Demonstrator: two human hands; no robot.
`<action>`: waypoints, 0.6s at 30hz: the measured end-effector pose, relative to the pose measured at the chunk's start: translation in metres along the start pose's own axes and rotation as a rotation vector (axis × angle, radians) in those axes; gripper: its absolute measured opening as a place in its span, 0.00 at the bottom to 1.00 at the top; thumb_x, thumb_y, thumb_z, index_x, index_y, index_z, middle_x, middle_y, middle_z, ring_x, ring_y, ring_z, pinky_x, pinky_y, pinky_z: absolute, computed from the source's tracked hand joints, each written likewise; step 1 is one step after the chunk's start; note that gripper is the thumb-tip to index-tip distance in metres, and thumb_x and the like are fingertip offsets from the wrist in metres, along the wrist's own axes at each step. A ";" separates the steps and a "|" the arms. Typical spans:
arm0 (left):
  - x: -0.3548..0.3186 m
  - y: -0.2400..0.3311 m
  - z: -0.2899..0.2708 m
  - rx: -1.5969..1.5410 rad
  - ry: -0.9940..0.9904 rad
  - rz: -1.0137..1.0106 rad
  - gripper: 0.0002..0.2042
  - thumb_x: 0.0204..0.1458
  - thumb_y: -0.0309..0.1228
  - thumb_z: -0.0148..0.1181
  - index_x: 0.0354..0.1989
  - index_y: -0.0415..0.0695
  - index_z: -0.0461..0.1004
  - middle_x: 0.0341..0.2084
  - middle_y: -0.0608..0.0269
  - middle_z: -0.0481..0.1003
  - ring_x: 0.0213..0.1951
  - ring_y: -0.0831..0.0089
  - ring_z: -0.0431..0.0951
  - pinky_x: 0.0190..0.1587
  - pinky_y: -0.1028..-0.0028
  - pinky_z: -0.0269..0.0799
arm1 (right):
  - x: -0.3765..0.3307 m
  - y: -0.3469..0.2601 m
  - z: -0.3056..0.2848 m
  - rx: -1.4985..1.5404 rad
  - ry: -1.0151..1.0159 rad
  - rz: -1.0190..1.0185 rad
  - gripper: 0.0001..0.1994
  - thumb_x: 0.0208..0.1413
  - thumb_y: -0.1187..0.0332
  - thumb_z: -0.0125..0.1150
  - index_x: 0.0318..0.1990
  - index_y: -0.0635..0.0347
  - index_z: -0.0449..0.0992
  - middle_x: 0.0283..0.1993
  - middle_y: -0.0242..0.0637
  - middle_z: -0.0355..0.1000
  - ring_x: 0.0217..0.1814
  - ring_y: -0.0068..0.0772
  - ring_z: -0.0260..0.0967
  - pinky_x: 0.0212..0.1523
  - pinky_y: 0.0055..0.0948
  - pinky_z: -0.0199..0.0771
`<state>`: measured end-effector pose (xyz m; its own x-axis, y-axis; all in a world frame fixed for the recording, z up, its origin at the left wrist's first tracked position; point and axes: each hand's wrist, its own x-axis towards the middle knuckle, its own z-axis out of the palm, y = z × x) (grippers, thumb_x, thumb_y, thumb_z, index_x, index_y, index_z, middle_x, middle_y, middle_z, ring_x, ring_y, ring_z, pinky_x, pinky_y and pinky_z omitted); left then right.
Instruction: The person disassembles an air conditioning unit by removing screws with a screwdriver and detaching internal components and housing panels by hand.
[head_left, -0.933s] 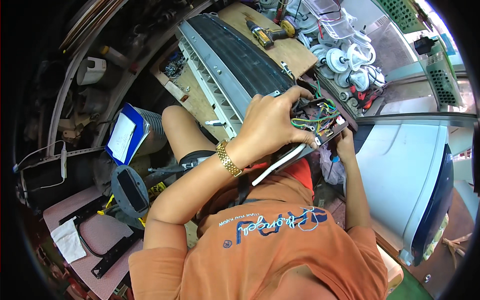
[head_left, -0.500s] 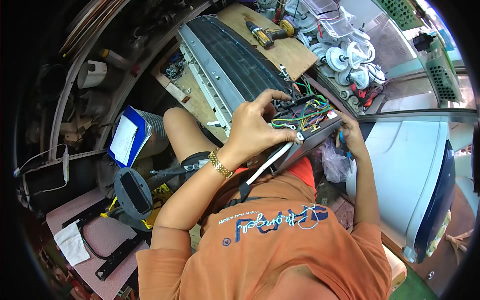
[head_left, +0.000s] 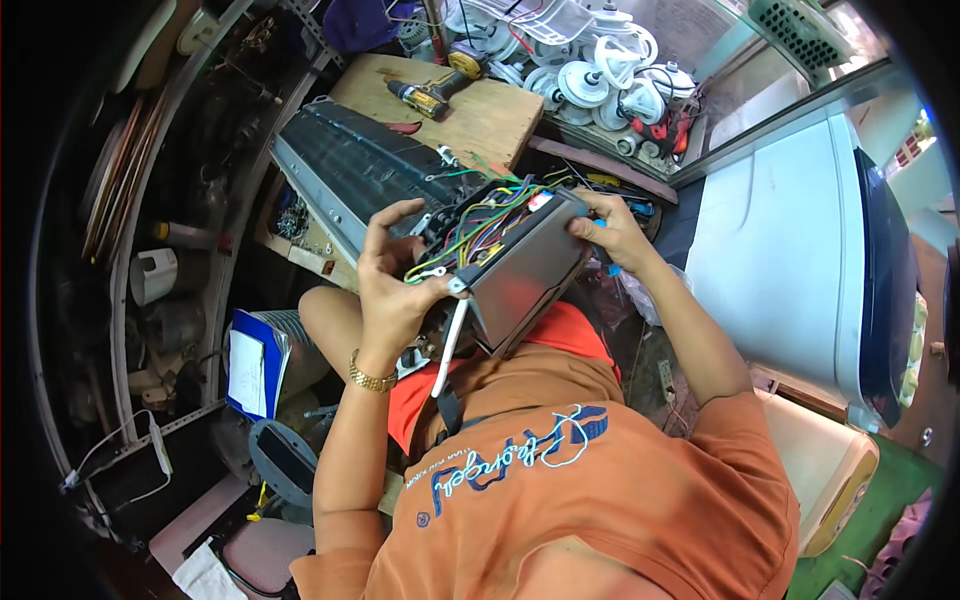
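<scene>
A white washing machine [head_left: 800, 240] with smooth rounded walls stands at the right. Ahead lies a long air conditioner unit [head_left: 350, 170] with dark ribbed fins, and beyond it a wooden counter [head_left: 480, 110] carries a yellow drill [head_left: 430, 90]. White plastic fan wheels [head_left: 610, 80] are piled near it. Over the lap, both hands hold a grey metal box [head_left: 525, 270], flat and rectangular; inside it is a bundle of coloured wires [head_left: 470, 225]. The left hand [head_left: 395, 290] has its grip closed on the box's left edge, the right hand [head_left: 610, 225] on the upper right corner.
</scene>
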<state>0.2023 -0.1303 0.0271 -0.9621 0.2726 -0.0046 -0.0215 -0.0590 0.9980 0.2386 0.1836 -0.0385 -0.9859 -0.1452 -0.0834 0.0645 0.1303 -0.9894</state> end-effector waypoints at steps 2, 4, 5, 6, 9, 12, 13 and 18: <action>-0.001 -0.003 -0.008 -0.024 -0.009 -0.032 0.40 0.32 0.26 0.78 0.61 0.42 0.69 0.23 0.76 0.68 0.27 0.87 0.67 0.32 0.83 0.60 | -0.006 -0.017 0.008 0.028 0.024 0.048 0.25 0.54 0.52 0.73 0.49 0.65 0.81 0.41 0.34 0.76 0.46 0.26 0.72 0.46 0.28 0.71; -0.004 -0.012 -0.025 0.105 -0.070 -0.006 0.43 0.32 0.32 0.82 0.62 0.41 0.69 0.26 0.75 0.69 0.32 0.83 0.71 0.50 0.77 0.70 | -0.008 -0.032 0.013 0.055 0.048 0.101 0.26 0.53 0.52 0.74 0.50 0.66 0.81 0.40 0.34 0.75 0.46 0.25 0.72 0.45 0.28 0.72; -0.008 -0.017 -0.032 0.118 -0.087 0.059 0.43 0.32 0.37 0.83 0.61 0.40 0.69 0.29 0.72 0.71 0.36 0.80 0.73 0.55 0.74 0.70 | -0.009 -0.038 0.015 -0.086 0.053 -0.066 0.27 0.52 0.53 0.75 0.50 0.67 0.80 0.39 0.34 0.75 0.44 0.25 0.72 0.44 0.28 0.72; -0.014 -0.023 -0.041 0.132 -0.102 0.119 0.44 0.33 0.41 0.84 0.61 0.39 0.69 0.32 0.69 0.73 0.40 0.78 0.76 0.59 0.70 0.70 | -0.010 -0.045 0.015 -0.223 0.054 -0.230 0.28 0.52 0.53 0.75 0.51 0.68 0.79 0.39 0.34 0.74 0.42 0.25 0.72 0.42 0.28 0.72; -0.019 -0.036 -0.051 0.032 -0.033 0.167 0.42 0.41 0.51 0.79 0.60 0.38 0.67 0.42 0.58 0.77 0.47 0.69 0.78 0.58 0.68 0.73 | -0.004 -0.063 -0.002 0.104 0.062 -0.139 0.27 0.53 0.52 0.74 0.48 0.68 0.79 0.33 0.33 0.77 0.35 0.23 0.74 0.39 0.25 0.72; -0.019 -0.035 -0.041 0.046 -0.107 0.189 0.36 0.50 0.53 0.72 0.60 0.38 0.68 0.46 0.56 0.77 0.47 0.69 0.79 0.54 0.69 0.75 | -0.005 -0.134 -0.002 0.134 0.061 -0.166 0.24 0.55 0.52 0.73 0.46 0.65 0.81 0.34 0.32 0.78 0.35 0.21 0.73 0.37 0.23 0.70; -0.018 -0.034 -0.040 0.145 -0.091 0.225 0.34 0.53 0.55 0.68 0.57 0.39 0.71 0.46 0.57 0.77 0.45 0.70 0.79 0.50 0.72 0.75 | -0.004 -0.145 0.006 -0.098 0.077 -0.267 0.23 0.55 0.51 0.72 0.47 0.63 0.81 0.36 0.32 0.79 0.35 0.19 0.71 0.35 0.22 0.68; -0.007 -0.003 -0.013 0.480 -0.220 0.355 0.05 0.56 0.25 0.64 0.38 0.37 0.80 0.28 0.58 0.78 0.31 0.70 0.79 0.34 0.74 0.73 | -0.020 -0.084 -0.004 -0.126 0.069 -0.066 0.20 0.53 0.55 0.75 0.45 0.61 0.83 0.36 0.28 0.79 0.33 0.17 0.70 0.34 0.20 0.66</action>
<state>0.2061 -0.1444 0.0230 -0.8086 0.5097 0.2940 0.4621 0.2407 0.8535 0.2520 0.1798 0.0468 -0.9959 -0.0901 -0.0058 -0.0165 0.2455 -0.9693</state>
